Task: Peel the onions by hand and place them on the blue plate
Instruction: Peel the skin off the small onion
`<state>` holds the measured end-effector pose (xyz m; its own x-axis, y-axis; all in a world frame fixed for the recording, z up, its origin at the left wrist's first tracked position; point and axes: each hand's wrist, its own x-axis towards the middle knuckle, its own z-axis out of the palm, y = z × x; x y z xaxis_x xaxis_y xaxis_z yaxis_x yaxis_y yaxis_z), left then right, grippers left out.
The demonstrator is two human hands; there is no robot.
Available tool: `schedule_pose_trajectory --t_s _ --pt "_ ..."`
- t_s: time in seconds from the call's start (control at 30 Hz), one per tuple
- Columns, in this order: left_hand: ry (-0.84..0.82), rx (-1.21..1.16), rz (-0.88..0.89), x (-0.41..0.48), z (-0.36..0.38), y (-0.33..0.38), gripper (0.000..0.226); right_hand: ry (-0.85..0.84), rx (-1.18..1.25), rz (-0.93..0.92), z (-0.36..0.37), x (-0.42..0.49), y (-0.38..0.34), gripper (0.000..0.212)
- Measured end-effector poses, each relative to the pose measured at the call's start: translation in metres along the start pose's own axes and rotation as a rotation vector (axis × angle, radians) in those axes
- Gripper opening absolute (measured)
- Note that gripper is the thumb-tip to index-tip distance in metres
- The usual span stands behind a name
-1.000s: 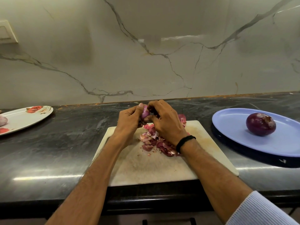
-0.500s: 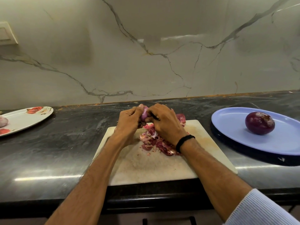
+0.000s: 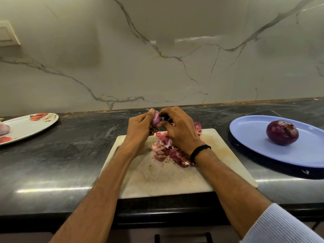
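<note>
My left hand [image 3: 138, 128] grips a small pink onion [image 3: 155, 120] above the far edge of the white cutting board [image 3: 168, 178]. My right hand [image 3: 180, 130] curls over the onion's right side and pinches at its skin. Most of the onion is hidden between the two hands. A pile of red onion peels [image 3: 168, 151] lies on the board under my right hand. A peeled dark purple onion [image 3: 282, 132] rests on the blue plate [image 3: 263, 151] at the right.
A white flowered plate [image 3: 29, 126] sits at the far left of the dark stone counter [image 3: 66, 160] with a pale onion [image 3: 3, 129] on it. A marble wall rises behind the counter. The counter's front edge runs just below the board.
Both hands have stayed at the onion with only slight finger shifts. The view has drifted a little.
</note>
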<state>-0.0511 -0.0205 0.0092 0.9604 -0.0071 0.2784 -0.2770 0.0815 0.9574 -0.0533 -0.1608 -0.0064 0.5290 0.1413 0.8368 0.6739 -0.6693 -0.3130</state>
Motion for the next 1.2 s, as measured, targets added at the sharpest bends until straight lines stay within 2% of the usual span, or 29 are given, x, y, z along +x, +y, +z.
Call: schedule_pose_trajectory --t_s 0.4,0.53,0.7,0.9,1.07,1.2 --pt "-0.008 0.022 -0.019 0.000 0.000 -0.001 0.026 -0.059 0.028 0.062 -0.002 0.000 0.006 0.023" --pt "0.002 0.027 -0.021 0.002 -0.001 -0.004 0.024 -0.105 0.037 0.063 -0.004 0.000 0.007 0.007" --pt "0.022 0.006 -0.022 0.004 -0.001 -0.007 0.025 -0.129 0.039 0.098 -0.001 0.000 0.005 0.006" --pt "0.050 -0.182 -0.069 0.008 0.001 -0.006 0.030 -0.089 0.094 0.167 -0.001 0.001 -0.001 0.006" --pt "0.016 -0.148 -0.048 0.007 0.001 -0.006 0.028 0.015 0.130 0.104 -0.005 0.003 -0.004 0.019" --pt "0.012 -0.105 -0.014 0.006 -0.002 -0.006 0.025 -0.001 0.102 0.094 -0.003 0.002 -0.001 0.009"
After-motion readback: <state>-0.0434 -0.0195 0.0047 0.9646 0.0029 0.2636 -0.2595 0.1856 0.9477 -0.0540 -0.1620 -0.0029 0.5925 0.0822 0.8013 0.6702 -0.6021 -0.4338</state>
